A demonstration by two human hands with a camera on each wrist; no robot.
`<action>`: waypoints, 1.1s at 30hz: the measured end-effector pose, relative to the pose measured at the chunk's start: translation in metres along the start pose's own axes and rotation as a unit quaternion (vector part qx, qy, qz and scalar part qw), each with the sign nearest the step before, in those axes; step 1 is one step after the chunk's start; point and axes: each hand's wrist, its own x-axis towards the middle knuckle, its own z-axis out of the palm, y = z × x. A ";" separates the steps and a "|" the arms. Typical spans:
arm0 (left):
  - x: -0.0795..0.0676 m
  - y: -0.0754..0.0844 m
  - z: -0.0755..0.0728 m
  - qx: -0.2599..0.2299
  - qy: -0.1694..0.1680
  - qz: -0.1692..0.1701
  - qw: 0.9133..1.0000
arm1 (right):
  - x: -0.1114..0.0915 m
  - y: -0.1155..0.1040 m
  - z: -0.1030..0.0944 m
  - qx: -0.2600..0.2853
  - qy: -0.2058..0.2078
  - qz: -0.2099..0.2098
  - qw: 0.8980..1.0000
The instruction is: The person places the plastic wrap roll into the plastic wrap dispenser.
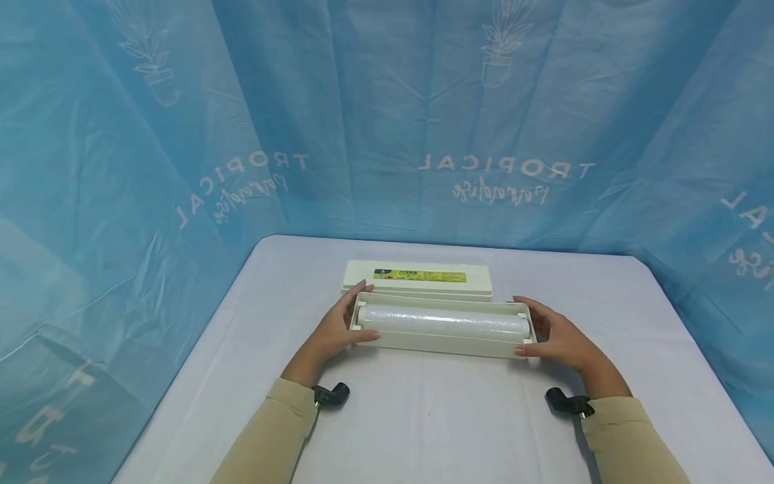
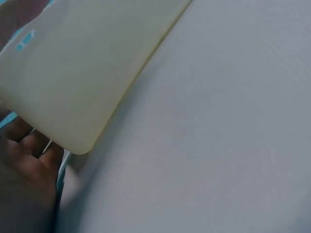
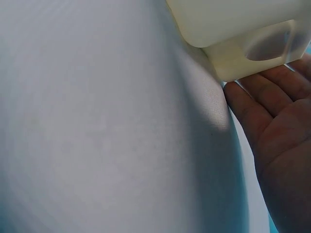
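Note:
An off-white plastic cling film box (image 1: pixel 435 342) without its cover lies crosswise between my two hands. Inside it is a roll of clear cling film (image 1: pixel 444 321). My left hand (image 1: pixel 334 327) grips the box's left end, thumb on the near wall and fingers at the far side. At the other end my right hand (image 1: pixel 559 336) holds it likewise, thumb along the near wall. The left wrist view shows the box's plain wall (image 2: pixel 92 73); the right wrist view shows its end (image 3: pixel 233 58) against the fingers. Just behind the box lies its lid (image 1: pixel 417 265) with a yellow-green label.
A white cloth covers the table (image 1: pixel 435 417), whose far edge meets a blue printed curtain (image 1: pixel 387 101). The curtain also hangs along both sides. Black wrist cameras sit by both sleeves (image 1: pixel 272 430).

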 end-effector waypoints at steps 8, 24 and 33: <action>-0.004 0.005 -0.015 0.013 0.014 0.084 0.996 | 0.000 0.002 0.001 0.010 -0.001 -0.004 1.000; 0.039 0.001 -0.069 0.112 0.091 0.021 0.989 | 0.001 0.006 -0.001 0.024 -0.005 -0.003 1.000; 0.072 -0.012 -0.072 0.235 0.045 -0.037 0.970 | -0.001 0.009 -0.002 0.040 -0.014 -0.016 0.999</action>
